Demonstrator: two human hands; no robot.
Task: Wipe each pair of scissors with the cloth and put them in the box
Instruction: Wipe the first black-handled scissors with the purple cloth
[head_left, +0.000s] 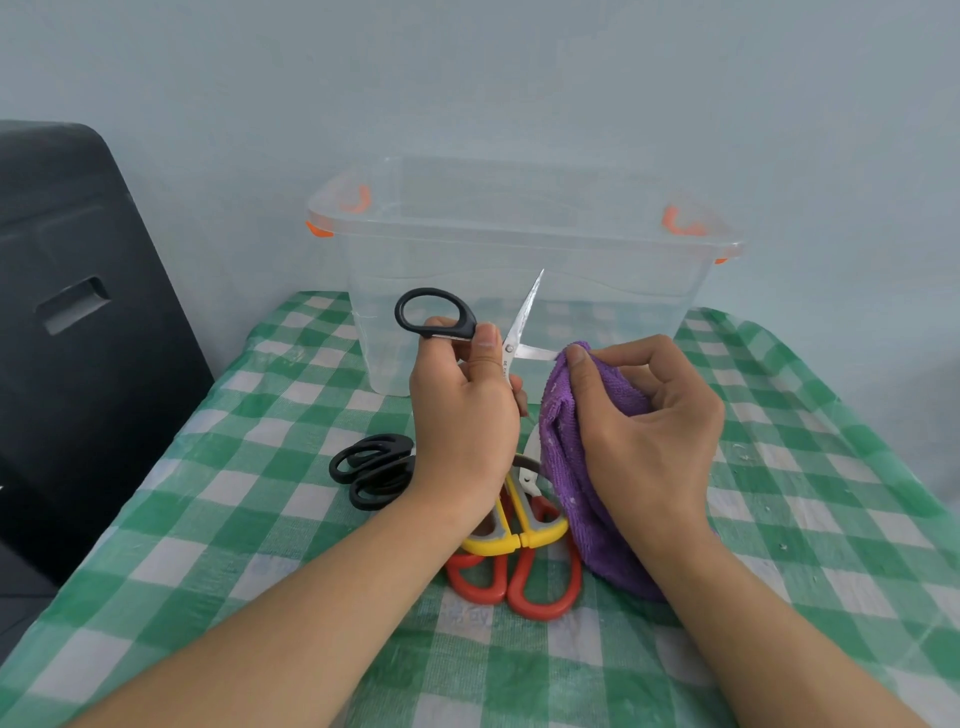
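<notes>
A table covered with a green-and-white checked cloth fills the lower part of the view; its near edge is cut off by the frame. At the left a dark object is seen only in part, and what it is cannot be told. At the far side of the table a clear plastic box with orange clips is placed, open at the top; nothing can be made out inside it.

A purple cloth is gripped by the right hand, the fingers curled round it and the thumb pressing it against one blade tip. The lower end of the cloth is hidden behind the forearm.

The open black-handled scissors are held above the table, in front of the box, by the left hand. The fingers are curled round the lower handle, which is hidden; the upper loop is free.

On the table, black scissors, yellow scissors and red scissors are lying close together, their blades mostly covered by the hands and the cloth.
</notes>
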